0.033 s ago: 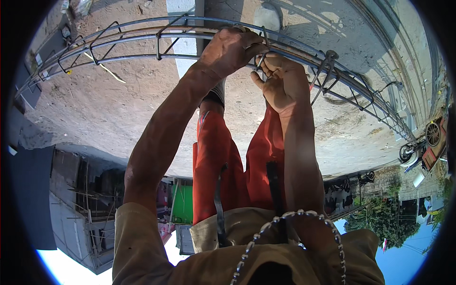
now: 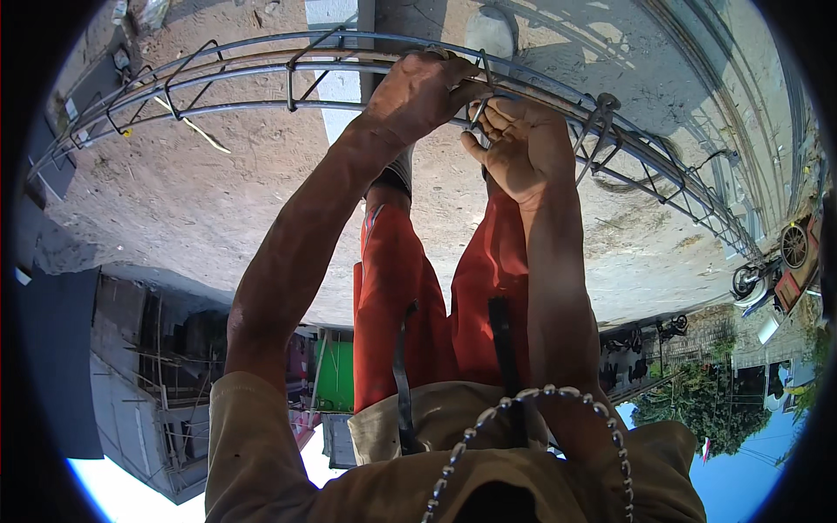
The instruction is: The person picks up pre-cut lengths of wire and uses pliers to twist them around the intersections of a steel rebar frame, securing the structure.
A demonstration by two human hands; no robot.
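A long rebar cage (image 2: 253,68), made of lengthwise bars with bent steel stirrups, runs across the far part of the view. My left hand (image 2: 418,91) is closed over its bars, with thumb and forefinger against a stirrup (image 2: 485,68). Just to the right, my right hand (image 2: 523,148) is turned palm up under the bars. Its fingers curl at the lower end of that stirrup, while the thumb sticks out to the left. Any tie wire between the fingers is too small to make out. A dark pincer-like tool (image 2: 600,122) hangs on the cage, right of my right hand.
A grey concrete strip (image 2: 342,87) passes beneath the cage, and a rounded stone (image 2: 490,33) lies beyond it. Long bars (image 2: 697,65) lie on the ground at far right. A thin pale stick (image 2: 205,135) is on the dirt at left. My legs stand close to the cage.
My right hand and forearm have shifted slightly to the right, and the palm has tipped a little. My left hand and the cage look the same.
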